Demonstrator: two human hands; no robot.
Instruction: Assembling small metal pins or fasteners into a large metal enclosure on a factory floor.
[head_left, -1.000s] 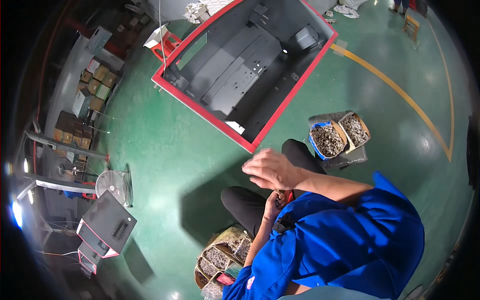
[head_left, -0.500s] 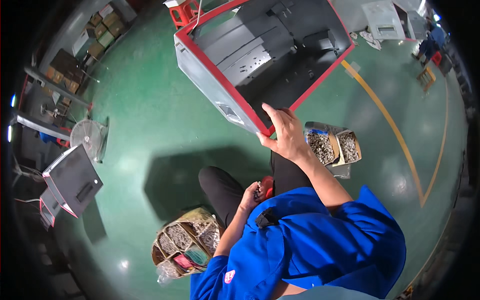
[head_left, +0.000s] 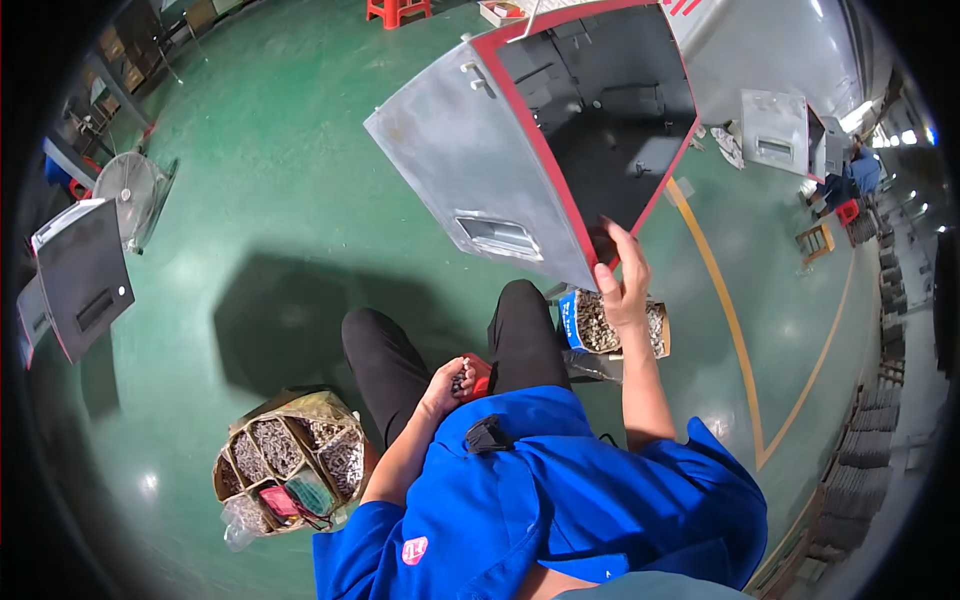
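Observation:
A grey metal cabinet (head_left: 440, 170) with a red rim stands tilted in front of me. Its open side faces right, and a recessed slot shows in its outer wall. My right hand (head_left: 625, 285) grips the cabinet's near rim corner, thumb outside and fingers reaching over the edge. In my lap, my left hand (head_left: 442, 392) is closed around several small dark pieces (head_left: 461, 381), too small to name exactly. Beside my left leg sits a divided carton (head_left: 369, 458) of small fasteners. An open box (head_left: 570, 320) of small metal parts lies beyond my right knee, partly behind my right arm.
A red stool (head_left: 483, 376) shows beneath me. At left are a floor fan (head_left: 128, 195) and another dark cabinet (head_left: 85, 270). A grey cabinet (head_left: 775, 125) stands far right near a seated person (head_left: 860, 172) and a wooden stool (head_left: 815, 243). Flat panels (head_left: 865, 450) are stacked along the right side.
The cabinet has turned, showing more of its slotted outer wall. My right hand stays on its corner, further right. The left hand remains closed in my lap. The whole view has shifted.

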